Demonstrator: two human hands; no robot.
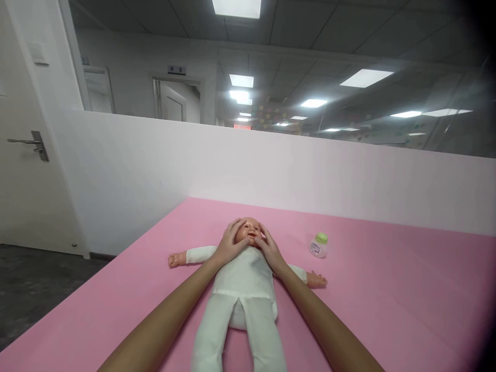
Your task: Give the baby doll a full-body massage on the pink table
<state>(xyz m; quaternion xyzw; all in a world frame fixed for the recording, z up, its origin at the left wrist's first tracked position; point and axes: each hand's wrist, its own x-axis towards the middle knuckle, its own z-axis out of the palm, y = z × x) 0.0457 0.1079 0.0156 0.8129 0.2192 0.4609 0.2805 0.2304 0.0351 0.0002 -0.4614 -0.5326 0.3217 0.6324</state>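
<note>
A baby doll (243,276) in a white cloth body lies on its back, arms spread out, with its legs toward me. Both my hands rest on the doll's head (251,226), one at each side. On the left cheek and temple lie the stretched fingers of my left hand (231,242), its thumb reaching toward the chin. My right hand (270,247) mirrors it on the other side, thumb near the mouth and fingers along the head. The fingertips at the far side of the head are partly hidden.
The doll lies on a pink tabletop (155,289). To its right stands a small clear bottle (318,246) with a green cap, slightly tilted in view. A white partition (271,165) borders the back, and a door (27,155) is at the far left.
</note>
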